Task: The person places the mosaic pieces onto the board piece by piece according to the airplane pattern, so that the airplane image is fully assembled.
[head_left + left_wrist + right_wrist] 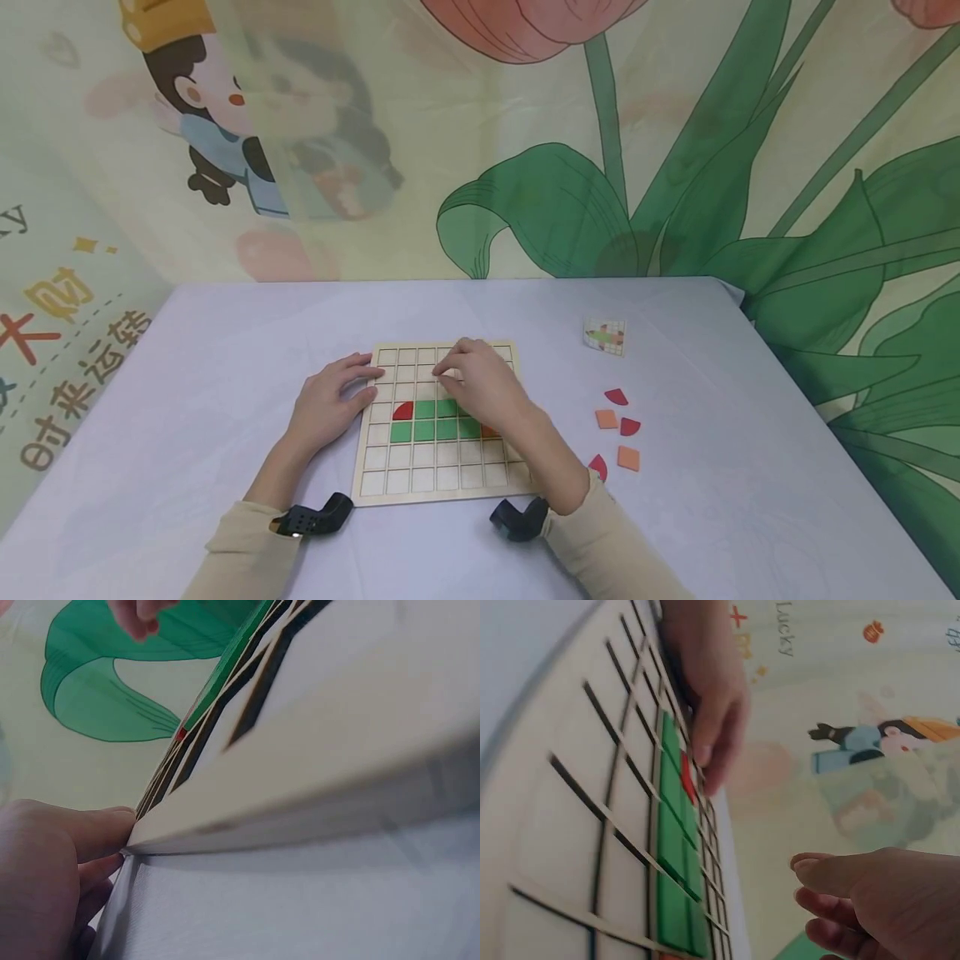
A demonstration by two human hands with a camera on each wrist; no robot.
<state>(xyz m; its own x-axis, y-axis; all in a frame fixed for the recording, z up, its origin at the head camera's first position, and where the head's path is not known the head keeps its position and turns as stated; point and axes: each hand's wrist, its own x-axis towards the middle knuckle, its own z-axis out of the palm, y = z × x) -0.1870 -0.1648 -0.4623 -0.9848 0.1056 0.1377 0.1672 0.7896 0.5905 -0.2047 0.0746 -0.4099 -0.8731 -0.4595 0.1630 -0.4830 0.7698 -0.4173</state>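
Observation:
A pale wooden grid board (435, 479) lies on the table. Green square tiles (424, 430) fill two neighbouring rows of it, with a red quarter-round tile (403, 411) at the left end of the upper one. An orange tile (489, 432) shows partly from under my right wrist. My left hand (327, 402) touches the board's left edge with thumb and fingers fairly straight. Over the upper rows hovers my right hand (483, 383), fingers loosely bent and thumb near the index finger. No piece shows between those fingertips (807, 864).
Right of the board lie loose red pieces (630, 427) with a curved side and orange squares (628, 458). Behind them is a small printed card (604, 337). A black wrist device (519, 520) sits by my right sleeve, and a patterned cloth (360, 242) hangs behind the table.

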